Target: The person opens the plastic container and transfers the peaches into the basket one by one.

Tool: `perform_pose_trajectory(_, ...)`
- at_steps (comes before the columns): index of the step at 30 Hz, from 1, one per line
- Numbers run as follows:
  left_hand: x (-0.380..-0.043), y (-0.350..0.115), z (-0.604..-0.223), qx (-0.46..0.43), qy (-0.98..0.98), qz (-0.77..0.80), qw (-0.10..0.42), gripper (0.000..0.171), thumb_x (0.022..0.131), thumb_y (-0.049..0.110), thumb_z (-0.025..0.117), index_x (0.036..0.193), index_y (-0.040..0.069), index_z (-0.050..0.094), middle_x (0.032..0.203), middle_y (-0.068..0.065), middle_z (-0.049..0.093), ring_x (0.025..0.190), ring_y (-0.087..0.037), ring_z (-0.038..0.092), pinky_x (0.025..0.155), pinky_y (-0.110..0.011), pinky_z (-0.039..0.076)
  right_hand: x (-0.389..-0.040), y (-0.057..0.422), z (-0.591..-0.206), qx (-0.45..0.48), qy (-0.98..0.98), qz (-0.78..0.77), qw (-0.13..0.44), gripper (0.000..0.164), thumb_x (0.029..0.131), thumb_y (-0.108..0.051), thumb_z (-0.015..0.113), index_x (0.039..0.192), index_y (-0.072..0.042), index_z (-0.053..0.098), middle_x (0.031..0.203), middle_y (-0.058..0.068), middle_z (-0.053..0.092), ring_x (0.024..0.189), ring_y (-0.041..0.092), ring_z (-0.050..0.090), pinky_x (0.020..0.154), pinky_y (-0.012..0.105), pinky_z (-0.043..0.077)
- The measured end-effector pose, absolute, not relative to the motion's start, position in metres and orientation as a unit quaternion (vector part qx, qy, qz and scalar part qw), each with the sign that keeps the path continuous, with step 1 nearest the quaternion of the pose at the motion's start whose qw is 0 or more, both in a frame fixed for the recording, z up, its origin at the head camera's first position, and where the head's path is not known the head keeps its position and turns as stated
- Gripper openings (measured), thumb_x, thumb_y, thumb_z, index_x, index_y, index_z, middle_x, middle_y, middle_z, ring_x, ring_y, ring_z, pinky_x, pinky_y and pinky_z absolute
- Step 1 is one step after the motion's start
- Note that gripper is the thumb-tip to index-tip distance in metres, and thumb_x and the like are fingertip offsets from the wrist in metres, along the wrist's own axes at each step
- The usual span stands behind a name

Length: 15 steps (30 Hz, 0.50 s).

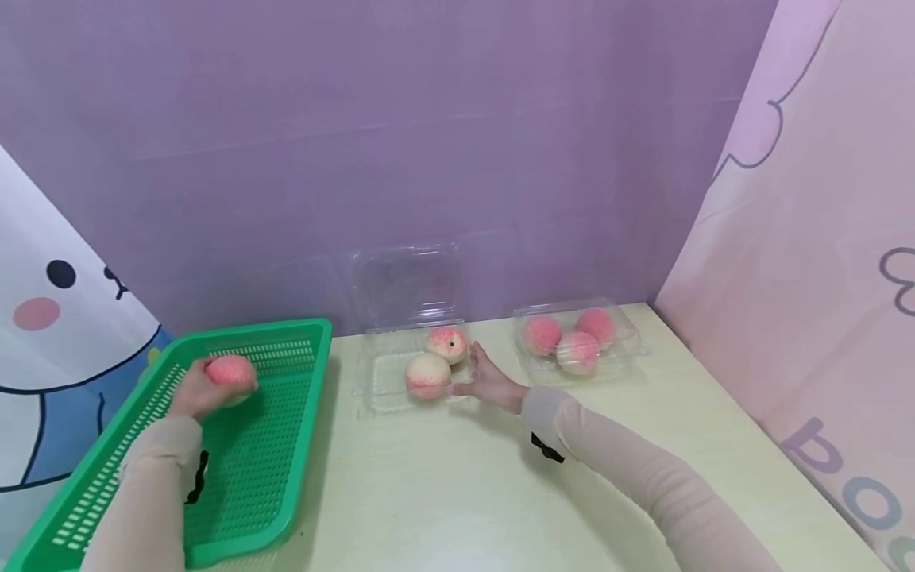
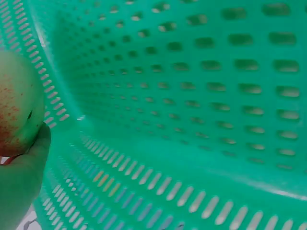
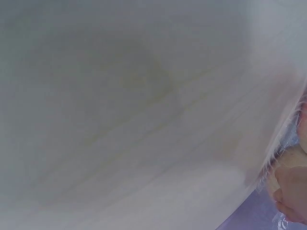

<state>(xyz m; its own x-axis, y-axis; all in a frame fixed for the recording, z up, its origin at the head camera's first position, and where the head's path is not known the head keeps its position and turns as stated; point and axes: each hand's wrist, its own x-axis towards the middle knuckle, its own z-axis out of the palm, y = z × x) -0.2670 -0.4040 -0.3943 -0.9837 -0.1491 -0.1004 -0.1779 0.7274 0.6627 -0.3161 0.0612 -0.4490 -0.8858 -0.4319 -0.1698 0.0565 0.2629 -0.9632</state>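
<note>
My left hand (image 1: 202, 391) grips a pink peach (image 1: 232, 372) inside the green basket (image 1: 323, 397). That peach (image 2: 19, 103) shows pale with red speckles at the left edge of the left wrist view, the thumb (image 2: 36, 158) against it. My right hand (image 1: 493, 383) is at the right side of an open clear plastic box (image 1: 386, 381), thumb and fingers spread apart. Inside that box lie a pale peach (image 1: 427, 373) and a pinker peach (image 1: 447, 343). In the right wrist view the hand (image 3: 292, 191) shows only at the lower right corner; whether it touches a peach, I cannot tell.
A second clear box (image 1: 622, 349) with three pink peaches stands to the right on the pale table (image 1: 429, 492). The open box's raised lid (image 1: 407, 286) is near the purple backdrop (image 1: 357, 143). A pink printed sheet (image 1: 822, 278) borders the right side.
</note>
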Motion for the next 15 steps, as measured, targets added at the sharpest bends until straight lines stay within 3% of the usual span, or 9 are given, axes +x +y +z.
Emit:
perform_pose_trajectory(8, -0.268, -0.413, -0.409, -0.067, 0.922, 0.381, 0.021, 0.094, 0.084, 0.034, 0.058, 0.134, -0.022, 0.002, 0.125, -0.042, 0.027, 0.104, -0.048, 0.041, 0.074, -0.043, 0.049, -0.310, 0.062, -0.444, -0.123, 0.773, -0.588, 0.203, 0.110, 0.080, -0.023, 0.071, 0.146, -0.014, -0.016, 0.155, 0.008, -0.006, 0.142, 0.026, -0.001, 0.113, 0.047, 0.015)
perform_pose_trajectory(11, -0.270, -0.416, -0.413, -0.053, 0.923, 0.381, 0.012, 0.084, 0.084, 0.031, 0.059, 0.132, -0.023, 0.015, 0.119, -0.042, 0.037, 0.096, -0.043, 0.050, 0.068, -0.037, 0.050, -0.311, 0.062, -0.446, -0.124, 0.774, -0.586, 0.206, 0.110, 0.080, -0.023, 0.072, 0.145, -0.015, -0.017, 0.155, 0.007, -0.007, 0.142, 0.025, -0.003, 0.113, 0.046, 0.014)
perform_pose_trajectory(15, -0.271, -0.417, -0.415, -0.059, 0.920, 0.385, 0.046, 0.087, 0.085, 0.035, 0.056, 0.131, -0.024, 0.012, 0.121, -0.043, 0.031, 0.098, -0.043, 0.047, 0.071, -0.039, 0.050, -0.307, 0.061, -0.439, -0.126, 0.768, -0.590, 0.216, 0.108, 0.082, -0.018, 0.069, 0.145, -0.012, -0.018, 0.154, 0.008, -0.010, 0.141, 0.025, -0.005, 0.114, 0.046, 0.012)
